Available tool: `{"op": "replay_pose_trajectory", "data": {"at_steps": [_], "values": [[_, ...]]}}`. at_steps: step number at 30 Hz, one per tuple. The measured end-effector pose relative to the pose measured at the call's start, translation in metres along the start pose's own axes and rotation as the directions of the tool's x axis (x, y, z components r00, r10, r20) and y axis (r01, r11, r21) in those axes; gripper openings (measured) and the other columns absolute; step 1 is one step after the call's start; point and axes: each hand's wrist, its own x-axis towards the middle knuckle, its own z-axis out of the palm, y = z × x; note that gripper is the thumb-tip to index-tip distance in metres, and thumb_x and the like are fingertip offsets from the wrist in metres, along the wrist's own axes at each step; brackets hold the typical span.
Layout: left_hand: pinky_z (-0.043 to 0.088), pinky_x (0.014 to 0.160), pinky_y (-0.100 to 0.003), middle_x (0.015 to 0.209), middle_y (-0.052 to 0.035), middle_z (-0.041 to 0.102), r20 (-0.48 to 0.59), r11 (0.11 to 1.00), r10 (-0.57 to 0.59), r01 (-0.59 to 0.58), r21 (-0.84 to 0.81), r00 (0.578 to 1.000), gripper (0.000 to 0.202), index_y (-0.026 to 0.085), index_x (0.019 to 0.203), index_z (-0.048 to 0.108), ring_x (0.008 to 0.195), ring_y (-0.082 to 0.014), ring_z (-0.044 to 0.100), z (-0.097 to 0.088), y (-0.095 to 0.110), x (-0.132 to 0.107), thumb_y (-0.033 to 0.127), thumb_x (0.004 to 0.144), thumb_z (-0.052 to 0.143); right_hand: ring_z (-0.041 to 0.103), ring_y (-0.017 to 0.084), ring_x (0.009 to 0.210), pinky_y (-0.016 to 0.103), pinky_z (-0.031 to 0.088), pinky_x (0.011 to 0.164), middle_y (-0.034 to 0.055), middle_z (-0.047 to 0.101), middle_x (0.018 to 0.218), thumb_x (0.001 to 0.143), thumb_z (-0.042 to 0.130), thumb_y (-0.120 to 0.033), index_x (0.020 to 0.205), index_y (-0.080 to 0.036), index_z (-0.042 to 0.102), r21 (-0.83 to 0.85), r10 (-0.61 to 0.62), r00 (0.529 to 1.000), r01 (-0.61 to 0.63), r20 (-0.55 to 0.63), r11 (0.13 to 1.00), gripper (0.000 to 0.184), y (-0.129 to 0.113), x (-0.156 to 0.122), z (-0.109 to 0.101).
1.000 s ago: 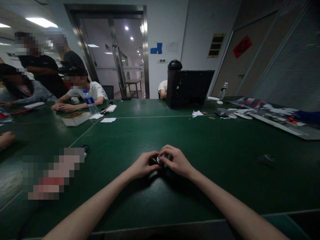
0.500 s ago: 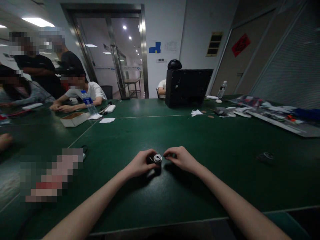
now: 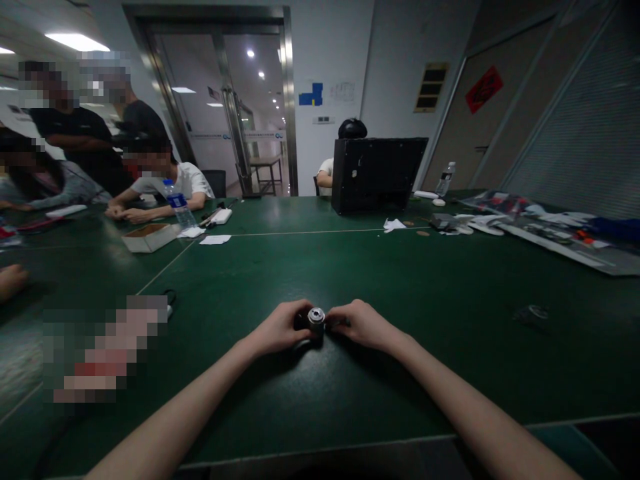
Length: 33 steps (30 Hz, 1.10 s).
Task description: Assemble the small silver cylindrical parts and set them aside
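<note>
My left hand is wrapped round the left side of a small metal cylinder, which stands upright on the green table. The cylinder has a silver round top with a dark hole in its middle and a darker side wall. Close against its right side is my right hand, thumb and fingertips pinched together. Whatever those fingertips hold, if anything, is too small to make out. From this view I cannot tell whether they touch the cylinder.
Right of my hands lies a small dark part. Farther back are a black box, a white paper scrap and a tray of bagged items. An open carton and bottle stand at left, near several people.
My right hand has shifted slightly left and down, bringing its fingertips closer to the cylinder's side. My left hand stays round the cylinder.
</note>
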Motion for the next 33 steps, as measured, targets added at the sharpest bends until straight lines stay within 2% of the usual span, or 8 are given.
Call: {"op": "replay_pose_trajectory", "data": {"at_steps": [9, 15, 19, 23, 26, 29, 31, 33], "values": [[0.043, 0.070, -0.025, 0.094, -0.0045, 0.064, 0.053, 0.997, -0.036, 0.032, 0.075, 0.998, 0.034, 0.015, 0.104, 0.059, 0.081, -0.0176, 0.058, -0.005, 0.003, -0.001, 0.029, 0.074, 0.066, 0.065, 0.016, 0.078, 0.028, 0.047, 0.072, 0.0027, 0.070, 0.095, 0.080, 0.061, -0.024, 0.108, -0.025, 0.065, -0.026, 0.029, 0.999, -0.030, -0.031, 0.999, 0.028, -0.004, -0.001, -0.009], [0.043, 0.075, -0.029, 0.099, -0.0062, 0.061, 0.034, 0.981, -0.038, 0.031, 0.189, 0.999, 0.041, 0.017, 0.105, 0.060, 0.088, -0.0216, 0.055, -0.010, 0.000, 0.000, 0.037, 0.070, 0.069, 0.060, 0.019, 0.093, 0.034, 0.045, 0.083, 0.0071, 0.064, 0.108, 0.073, 0.070, -0.032, 0.120, -0.022, 0.055, 0.056, 0.007, 0.992, 0.000, -0.126, 0.998, 0.050, -0.010, 0.003, 0.005], [0.042, 0.079, -0.030, 0.100, -0.0062, 0.060, 0.034, 0.977, -0.026, 0.018, 0.213, 0.999, 0.040, 0.018, 0.104, 0.060, 0.091, -0.0224, 0.054, -0.010, -0.003, 0.000, 0.038, 0.071, 0.069, 0.059, 0.019, 0.091, 0.033, 0.045, 0.082, 0.0065, 0.065, 0.101, 0.076, 0.067, -0.026, 0.111, -0.020, 0.057, 0.081, -0.010, 0.987, 0.023, -0.162, 0.996, 0.037, -0.017, 0.010, 0.020], [0.042, 0.081, -0.031, 0.104, -0.0061, 0.060, 0.029, 0.977, -0.019, 0.013, 0.213, 0.999, 0.042, 0.019, 0.106, 0.059, 0.094, -0.0228, 0.054, -0.010, -0.006, 0.000, 0.039, 0.071, 0.069, 0.060, 0.020, 0.089, 0.034, 0.044, 0.083, 0.0054, 0.066, 0.097, 0.075, 0.069, -0.027, 0.104, -0.020, 0.059, 0.101, 0.000, 0.953, 0.032, -0.302, 0.994, 0.031, -0.030, 0.007, 0.007], [0.043, 0.081, -0.032, 0.104, -0.0059, 0.059, 0.048, 0.979, -0.048, 0.037, 0.201, 0.998, 0.043, 0.019, 0.105, 0.060, 0.095, -0.0233, 0.054, -0.010, -0.006, 0.000, 0.041, 0.070, 0.070, 0.061, 0.021, 0.092, 0.034, 0.046, 0.083, 0.0060, 0.066, 0.100, 0.077, 0.067, -0.033, 0.104, -0.020, 0.059, 0.163, 0.096, 0.889, -0.024, -0.447, 0.986, 0.030, -0.035, -0.016, -0.019], [0.043, 0.083, -0.033, 0.106, -0.0061, 0.059, 0.062, 0.980, -0.057, 0.044, 0.193, 0.996, 0.042, 0.020, 0.105, 0.060, 0.097, -0.0235, 0.054, -0.011, -0.006, 0.000, 0.043, 0.071, 0.069, 0.063, 0.024, 0.090, 0.037, 0.049, 0.080, 0.0084, 0.067, 0.100, 0.075, 0.066, -0.043, 0.103, -0.019, 0.060, 0.185, 0.304, 0.784, -0.242, -0.542, 0.952, 0.037, -0.021, -0.062, -0.046], [0.043, 0.084, -0.034, 0.106, -0.0058, 0.058, 0.062, 0.979, -0.058, 0.045, 0.200, 0.996, 0.042, 0.020, 0.105, 0.060, 0.098, -0.0237, 0.054, -0.011, -0.005, 0.000, 0.044, 0.072, 0.069, 0.064, 0.027, 0.088, 0.041, 0.050, 0.079, 0.0100, 0.068, 0.099, 0.072, 0.065, -0.051, 0.102, -0.019, 0.061, 0.197, 0.469, 0.672, -0.443, -0.573, 0.875, 0.044, 0.001, -0.103, -0.064], [0.043, 0.084, -0.035, 0.106, -0.0055, 0.058, 0.064, 0.978, -0.059, 0.045, 0.205, 0.996, 0.041, 0.020, 0.105, 0.060, 0.098, -0.0239, 0.054, -0.011, -0.005, 0.000, 0.044, 0.072, 0.069, 0.065, 0.029, 0.086, 0.043, 0.050, 0.075, 0.0124, 0.068, 0.096, 0.067, 0.065, -0.056, 0.099, -0.021, 0.062, 0.205, 0.603, 0.520, -0.630, -0.606, 0.749, 0.047, 0.032, -0.150, -0.079]]}}
